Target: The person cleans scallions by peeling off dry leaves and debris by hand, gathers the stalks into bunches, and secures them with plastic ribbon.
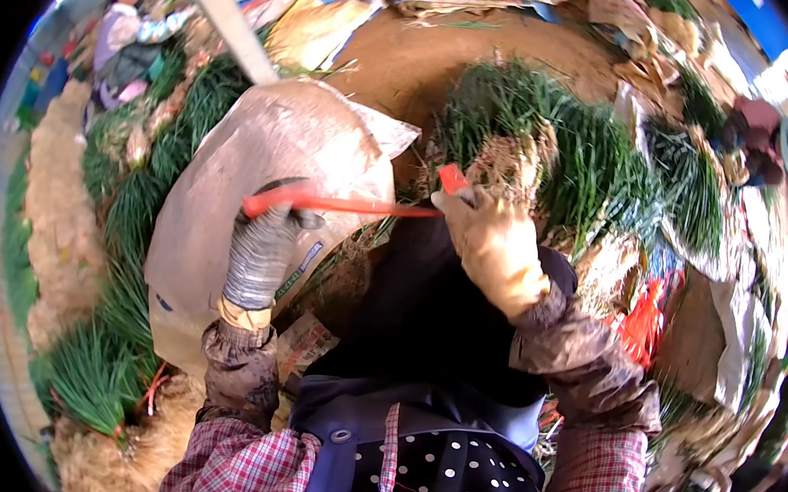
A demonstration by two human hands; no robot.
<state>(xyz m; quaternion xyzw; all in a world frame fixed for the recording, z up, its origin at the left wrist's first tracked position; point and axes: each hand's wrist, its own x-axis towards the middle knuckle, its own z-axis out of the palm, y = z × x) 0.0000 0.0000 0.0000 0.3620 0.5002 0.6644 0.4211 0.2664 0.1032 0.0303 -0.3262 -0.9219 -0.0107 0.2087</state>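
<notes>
- Pale and bulky, the big sack point(277, 137) fills the space behind the left hand; contact between them, I can't tell.
- Green now, a thick spread of leafy bunches point(597, 170), just beyond the right hand, pale roots facing in.
- Here's the right hand point(492, 250), cream-gloved, thumb and fingers together, pinching the red strip; forearm slanting inward, hand angled towards the middle.
- And the left hand point(262, 249), grey-striped glove, fingers curled closed on the strip's other side, forearm almost straight ahead, wrist upright in view.
- Smallest, the red strip point(355, 206), running nearly level between both hands, a short end poking up past the right fingertips!
</notes>
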